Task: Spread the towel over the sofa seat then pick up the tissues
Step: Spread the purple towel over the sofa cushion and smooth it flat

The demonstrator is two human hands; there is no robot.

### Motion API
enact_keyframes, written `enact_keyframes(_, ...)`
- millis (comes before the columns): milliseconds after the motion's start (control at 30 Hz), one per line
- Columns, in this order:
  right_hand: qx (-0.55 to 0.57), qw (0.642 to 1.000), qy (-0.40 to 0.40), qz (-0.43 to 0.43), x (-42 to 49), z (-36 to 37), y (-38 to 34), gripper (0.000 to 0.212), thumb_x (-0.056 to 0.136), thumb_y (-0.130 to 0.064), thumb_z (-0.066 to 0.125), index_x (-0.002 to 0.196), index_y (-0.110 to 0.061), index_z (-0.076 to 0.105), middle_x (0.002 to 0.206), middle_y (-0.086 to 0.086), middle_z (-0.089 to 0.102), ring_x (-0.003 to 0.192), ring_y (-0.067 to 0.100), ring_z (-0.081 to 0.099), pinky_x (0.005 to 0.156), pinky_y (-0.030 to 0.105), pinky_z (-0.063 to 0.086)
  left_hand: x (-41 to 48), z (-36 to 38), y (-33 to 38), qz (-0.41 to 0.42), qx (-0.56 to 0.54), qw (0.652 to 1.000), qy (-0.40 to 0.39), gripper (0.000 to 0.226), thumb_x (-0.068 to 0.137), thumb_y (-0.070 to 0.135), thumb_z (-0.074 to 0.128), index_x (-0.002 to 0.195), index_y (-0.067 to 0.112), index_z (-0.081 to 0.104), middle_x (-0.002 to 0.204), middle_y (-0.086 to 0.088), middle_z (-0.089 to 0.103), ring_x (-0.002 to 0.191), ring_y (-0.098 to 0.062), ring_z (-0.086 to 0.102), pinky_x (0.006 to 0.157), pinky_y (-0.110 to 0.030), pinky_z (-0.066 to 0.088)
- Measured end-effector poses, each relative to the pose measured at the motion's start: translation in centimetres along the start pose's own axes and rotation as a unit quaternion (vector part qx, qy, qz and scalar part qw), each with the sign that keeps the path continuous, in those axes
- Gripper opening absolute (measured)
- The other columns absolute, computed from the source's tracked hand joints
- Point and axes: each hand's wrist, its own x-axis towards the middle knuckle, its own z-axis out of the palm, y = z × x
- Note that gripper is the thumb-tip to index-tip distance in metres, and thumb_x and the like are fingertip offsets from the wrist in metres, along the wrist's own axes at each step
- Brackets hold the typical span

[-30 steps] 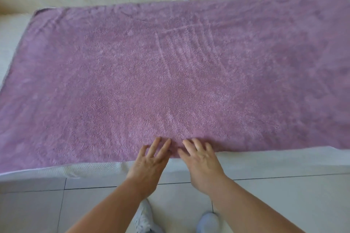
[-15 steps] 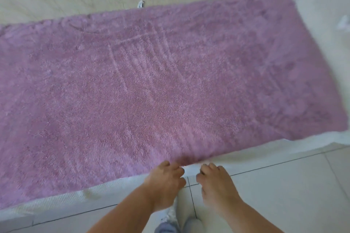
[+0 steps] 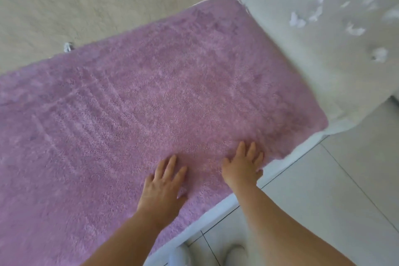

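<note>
Left hand (image 3: 163, 183) and right hand (image 3: 244, 166): both grips spread, fingers apart, palms flat on the towel (image 3: 151, 97) just inside its near edge; nothing pinched or held. Change vs. half a sec. ago: the fingers were then curled at the towel's front hem, off the seat edge; they now lie open on the pile, further in and toward the right end, approx. a smoothing press rather than a tug. The view has also swung right, so the towel's right-hand end and its rounded near corner now show in full. Towel: purple, flat over the sofa seat (image 3: 313, 75), far edge against the backrest (image 3: 108, 2), faint stroke marks in the nap at left-centre, no folds visible; left end runs out of frame, so coverage there cannot be told. Tissues (image 3: 298, 20): several white crumpled scraps scattered on the bare pale seat section beyond the towel's right end, well apart from both hands, blurred, exact count unclear. Floor (image 3: 323, 201): pale tiles, shoes at bottom edge. Judgement: spreading step looks all but complete; next phase, i.e. gathering the tissues, not yet begun and calls for a reach to the right.
</note>
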Motion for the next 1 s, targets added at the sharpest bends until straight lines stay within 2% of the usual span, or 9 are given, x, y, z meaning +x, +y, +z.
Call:
enact_keyframes(100,0.016,0.995,0.009,-0.099,-0.9,0.2,-2.8,0.068,0.094,-0.034,0.041,0.151,-0.023,0.005,0.159,0.004,-0.014,0.144,0.034,-0.014,0.117,0.054,0.003,2.1,-1.1,2.8,0.026,-0.006,0.998,0.051,0.076,0.064,0.058,0.065,0.128,0.020,0.051,0.137,-0.011,0.053,0.120,-0.031,0.055,0.077,-0.046,0.055)
enact_keyframes(200,0.036,0.988,-0.036,-0.143,-0.8,0.7,-3.8,0.062,0.096,-0.034,0.034,0.151,-0.026,0.006,0.159,0.000,-0.013,0.145,0.030,-0.015,0.117,0.054,0.000,4.5,-1.8,5.7,0.010,0.000,0.999,0.043,0.089,0.077,0.050,0.060,0.147,0.010,0.022,0.151,-0.009,0.029,0.135,-0.027,0.039,0.094,-0.046,0.048)
enact_keyframes(333,0.058,0.992,0.012,-0.114,4.1,-2.0,0.1,0.064,0.097,-0.034,0.036,0.151,-0.020,0.005,0.160,-0.001,-0.009,0.146,0.025,-0.008,0.117,0.045,0.005,6.4,-2.0,6.7,0.014,0.031,0.999,0.001,0.095,0.048,0.056,0.084,0.127,0.019,0.046,0.128,-0.015,0.060,0.112,-0.036,0.061,0.068,-0.048,0.056)
enact_keyframes(533,0.078,0.993,0.084,0.017,11.0,-7.7,6.9,0.065,0.094,-0.033,0.040,0.151,-0.023,0.010,0.160,-0.001,-0.001,0.146,0.027,-0.003,0.114,0.053,0.011,11.9,-2.9,13.6,0.063,0.049,0.997,0.024,0.080,0.059,0.057,0.076,0.127,0.027,0.046,0.139,-0.015,0.050,0.123,-0.039,0.051,0.083,-0.053,0.051)
enact_keyframes(667,0.052,0.993,0.059,-0.089,12.7,-9.8,9.5,0.064,0.093,-0.029,0.045,0.149,-0.026,0.014,0.160,-0.002,-0.004,0.146,0.027,-0.005,0.116,0.051,0.011,15.2,-3.5,19.4,0.153,0.060,0.986,0.024,0.086,0.057,0.045,0.082,0.133,0.027,0.045,0.145,-0.011,0.043,0.131,-0.036,0.039,0.090,-0.056,0.046)
enact_keyframes(767,0.078,0.994,0.044,-0.064,16.9,-12.4,11.8,0.063,0.095,-0.032,0.042,0.150,-0.027,0.010,0.160,-0.005,-0.003,0.146,0.023,-0.006,0.115,0.054,0.015,17.2,-4.0,22.2,0.190,0.085,0.978,-0.005,0.080,0.053,0.042,0.084,0.127,0.026,0.057,0.143,-0.009,0.047,0.130,-0.033,0.035,0.085,-0.058,0.048)
enact_keyframes(867,0.128,0.990,0.062,0.026,21.0,-15.5,13.8,0.058,0.097,-0.029,0.039,0.149,-0.021,0.015,0.159,0.004,0.005,0.146,0.029,0.000,0.114,0.053,0.018,19.3,-4.8,23.8,0.193,0.075,0.978,0.033,0.054,0.077,0.045,0.058,0.128,0.028,0.054,0.146,-0.008,0.043,0.132,-0.031,0.035,0.086,-0.050,0.049)
enact_keyframes(933,0.106,0.989,0.102,-0.030,22.3,-16.2,14.5,0.054,0.096,-0.023,0.038,0.147,-0.017,0.021,0.157,0.008,0.014,0.145,0.029,0.009,0.115,0.051,0.018,21.2,-5.5,25.2,0.151,0.067,0.986,0.034,0.056,0.083,0.047,0.040,0.134,0.024,0.047,0.148,-0.009,0.040,0.135,-0.029,0.035,0.094,-0.049,0.045)
enact_keyframes(1000,0.125,0.987,0.067,-0.082,23.1,-16.1,15.1,0.053,0.095,-0.022,0.040,0.146,-0.018,0.026,0.155,0.006,0.022,0.143,0.026,0.019,0.114,0.049,0.022,22.7,-6.4,27.0,0.118,0.066,0.991,0.023,0.060,0.086,0.048,0.034,0.139,0.022,0.042,0.152,-0.009,0.033,0.139,-0.029,0.030,0.102,-0.056,0.036)
